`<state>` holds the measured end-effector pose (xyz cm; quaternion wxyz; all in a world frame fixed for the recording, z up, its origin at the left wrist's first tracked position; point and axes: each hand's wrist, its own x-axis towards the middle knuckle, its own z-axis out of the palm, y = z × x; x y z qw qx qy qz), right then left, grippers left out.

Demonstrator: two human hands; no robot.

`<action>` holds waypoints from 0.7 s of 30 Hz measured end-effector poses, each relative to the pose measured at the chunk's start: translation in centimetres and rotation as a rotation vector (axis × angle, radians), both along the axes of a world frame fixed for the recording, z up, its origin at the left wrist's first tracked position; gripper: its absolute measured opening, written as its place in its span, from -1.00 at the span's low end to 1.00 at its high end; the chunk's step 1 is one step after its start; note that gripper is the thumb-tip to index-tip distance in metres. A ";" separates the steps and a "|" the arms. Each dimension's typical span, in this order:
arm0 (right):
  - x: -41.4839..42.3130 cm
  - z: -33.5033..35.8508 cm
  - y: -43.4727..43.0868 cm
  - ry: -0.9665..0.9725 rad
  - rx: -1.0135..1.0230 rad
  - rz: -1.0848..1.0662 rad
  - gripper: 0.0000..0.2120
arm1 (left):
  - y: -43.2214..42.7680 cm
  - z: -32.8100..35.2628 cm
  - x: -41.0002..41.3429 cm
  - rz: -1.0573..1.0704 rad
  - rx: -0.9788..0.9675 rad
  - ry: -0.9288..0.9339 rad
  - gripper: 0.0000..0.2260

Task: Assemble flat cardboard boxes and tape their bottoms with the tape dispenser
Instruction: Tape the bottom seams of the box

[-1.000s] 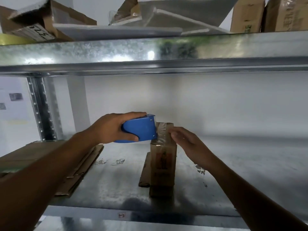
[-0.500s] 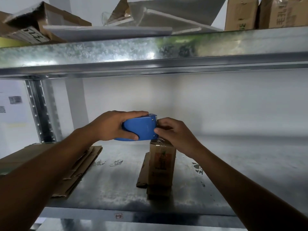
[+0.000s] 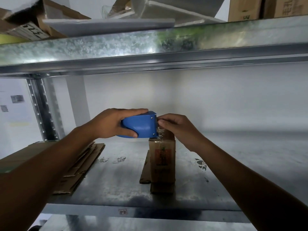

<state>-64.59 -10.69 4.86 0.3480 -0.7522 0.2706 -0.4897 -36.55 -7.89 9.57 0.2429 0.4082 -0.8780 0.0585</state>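
A small brown cardboard box (image 3: pixel 162 162) stands upright on the metal shelf (image 3: pixel 233 172), its taped end up. My left hand (image 3: pixel 115 122) grips the blue tape dispenser (image 3: pixel 140 125) just above the box's top left edge. My right hand (image 3: pixel 176 126) is at the dispenser's toothed front, fingers pinched on the clear tape there and resting over the box top. A loose flat cardboard piece (image 3: pixel 144 169) lies against the box's left side.
A stack of flat cardboard boxes (image 3: pixel 80 169) lies on the shelf at the left. A perforated upright post (image 3: pixel 43 110) stands at the back left. The upper shelf (image 3: pixel 150 45) overhead carries boxes and foam sheets.
My right hand has moved from the box's right side up to the dispenser's front edge and closed on the tape. The dispenser has stayed at the box top.
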 end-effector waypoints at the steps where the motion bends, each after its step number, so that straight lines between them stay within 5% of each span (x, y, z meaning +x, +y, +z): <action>1: 0.0 0.1 0.0 -0.007 0.008 0.001 -0.85 | -0.1 -0.1 0.0 -0.007 0.014 0.019 -0.25; 15: 0.1 0.8 -0.6 -0.136 0.193 0.051 -0.68 | -0.9 -0.3 0.6 -0.084 0.061 0.109 -0.25; 21: -0.2 0.6 0.0 -0.084 0.060 -0.014 -0.88 | -0.7 -0.3 0.5 -0.104 0.080 0.134 -0.26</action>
